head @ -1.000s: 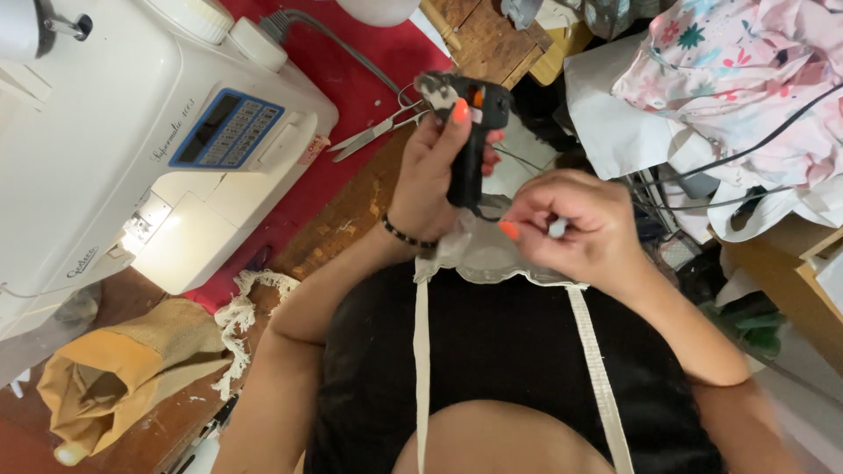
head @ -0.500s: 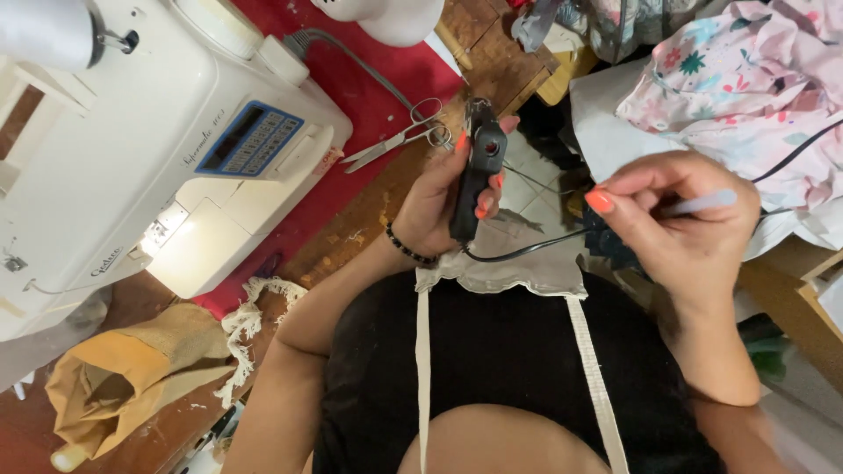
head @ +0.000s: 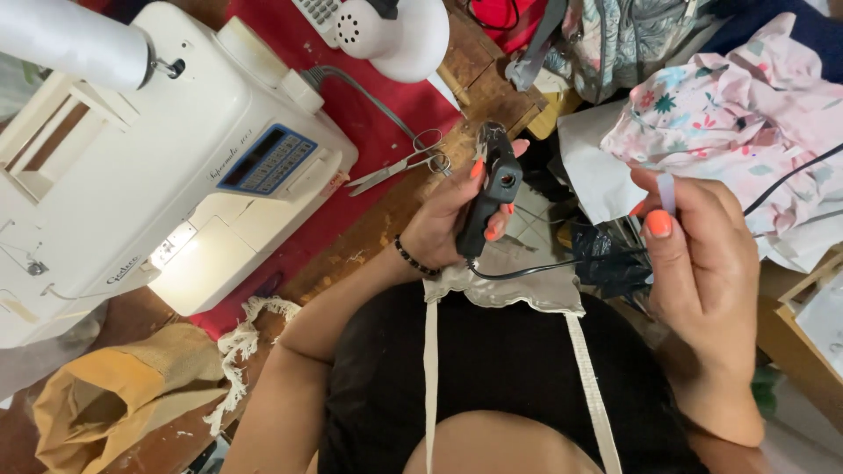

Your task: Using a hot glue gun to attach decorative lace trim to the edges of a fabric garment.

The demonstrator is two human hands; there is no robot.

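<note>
1. The sewing machine (head: pixel 149 175) stands on the table (head: pixel 492 79), at the left.
2. The scissors (head: pixel 399 167) lie on the table just right of the machine.
3. The left hand (head: pixel 457 219) holds a glue gun (head: pixel 492 189) near the scissors.
4. Its cord (head: pixel 544 268) runs rightward.
5. The right hand (head: pixel 694 254) is well right of the gun, pinching a glue stick (head: pixel 667 191).
6. Patterned cloth (head: pixel 746 123) lies behind it.
7. A paper bag (head: pixel 105 404) lies below the machine.

Bright even light, sharp, edges stretched
</note>
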